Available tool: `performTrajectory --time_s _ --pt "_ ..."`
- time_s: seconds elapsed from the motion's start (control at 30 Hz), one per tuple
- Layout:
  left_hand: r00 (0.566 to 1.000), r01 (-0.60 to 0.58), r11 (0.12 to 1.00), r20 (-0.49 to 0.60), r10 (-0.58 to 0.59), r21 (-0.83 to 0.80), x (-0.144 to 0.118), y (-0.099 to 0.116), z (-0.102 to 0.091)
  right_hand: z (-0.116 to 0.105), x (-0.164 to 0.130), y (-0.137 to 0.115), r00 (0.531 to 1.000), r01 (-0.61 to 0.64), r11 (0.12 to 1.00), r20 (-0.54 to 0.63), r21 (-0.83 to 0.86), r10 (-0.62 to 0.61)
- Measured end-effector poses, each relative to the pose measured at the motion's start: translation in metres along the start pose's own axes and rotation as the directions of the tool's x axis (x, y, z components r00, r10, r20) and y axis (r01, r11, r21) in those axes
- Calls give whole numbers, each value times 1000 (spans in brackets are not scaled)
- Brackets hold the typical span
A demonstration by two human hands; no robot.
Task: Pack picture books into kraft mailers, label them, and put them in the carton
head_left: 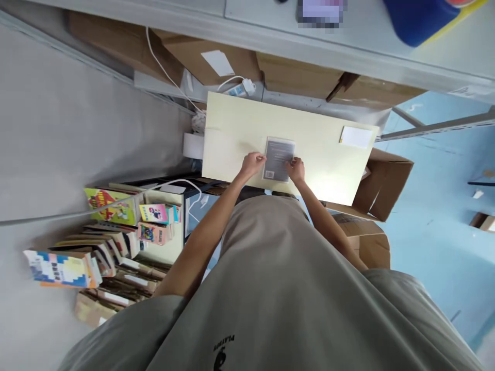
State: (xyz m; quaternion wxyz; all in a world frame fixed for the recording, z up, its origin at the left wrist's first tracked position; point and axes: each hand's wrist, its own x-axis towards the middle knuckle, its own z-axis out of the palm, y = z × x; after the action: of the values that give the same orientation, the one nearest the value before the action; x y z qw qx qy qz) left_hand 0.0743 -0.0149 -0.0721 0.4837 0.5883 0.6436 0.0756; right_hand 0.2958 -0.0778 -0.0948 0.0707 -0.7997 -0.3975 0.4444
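Note:
A grey book [278, 157] lies flat on the pale yellow table [240, 129], back cover up, with a small barcode patch at its near left corner. My left hand [252, 164] rests against the book's left edge with its fingers curled onto it. On the other side, my right hand [297, 169] presses at the book's near right corner. Both arms reach forward over my grey shirt.
A white card [356, 137] lies at the table's far right corner. Stacks of colourful books [116, 237] fill a low shelf at the left. Cardboard boxes [382, 185] stand right of the table and more sit behind it. White cables [170, 77] hang at the back.

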Motion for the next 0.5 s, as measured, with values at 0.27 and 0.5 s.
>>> performTrajectory --time_s 0.27,0.5 --pt "999 42 998 31 -43 55 -6 -22 44 -1 23 0 997 -75 991 5 112 75" --pt "995 -51 993 90 42 104 -3 -27 52 -3 8 19 999 -31 998 -17 62 32"
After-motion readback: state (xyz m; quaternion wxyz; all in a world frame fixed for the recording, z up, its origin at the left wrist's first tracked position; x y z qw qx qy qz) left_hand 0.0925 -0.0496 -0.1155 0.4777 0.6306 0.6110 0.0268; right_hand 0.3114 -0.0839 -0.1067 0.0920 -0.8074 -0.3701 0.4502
